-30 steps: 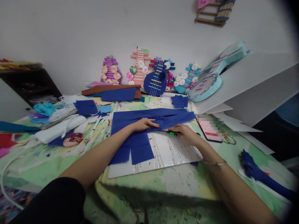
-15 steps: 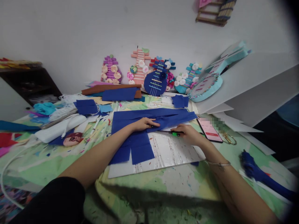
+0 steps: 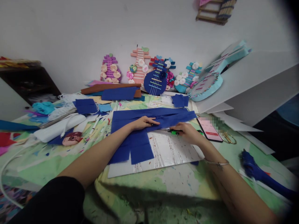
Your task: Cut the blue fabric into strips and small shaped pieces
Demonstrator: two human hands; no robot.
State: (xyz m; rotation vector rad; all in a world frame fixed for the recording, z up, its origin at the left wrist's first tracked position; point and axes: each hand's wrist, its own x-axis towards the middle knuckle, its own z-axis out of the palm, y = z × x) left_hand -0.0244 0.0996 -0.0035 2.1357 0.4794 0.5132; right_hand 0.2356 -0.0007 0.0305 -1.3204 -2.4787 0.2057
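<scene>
Dark-blue flat fabric sheet (image 3: 141, 149): lies across a white, red-streaked rectangular board (image 3: 171, 152), which presumably shields the patterned green-and-white tablecloth (image 3: 168, 183) below.
Left hand (image 3: 143, 123): my fingers extend, unclosed, over the fabric, seemingly weighting it against slipping.
Right hand (image 3: 184, 133): I grip a slim green-and-black-handled cutting tool (image 3: 174, 132), held low, apparently for control, its metal end by the fabric's edge.
Pink-screened smartphone (image 3: 210, 129): beside the board, perhaps for easy viewing.

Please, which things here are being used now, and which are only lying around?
Apparently in use:
blue cloth, under the left hand
green-and-black cutter, in the right hand
white board, under the cloth

Apparently just lying about:
phone
gold-handled scissors
blue tool, far right
</scene>
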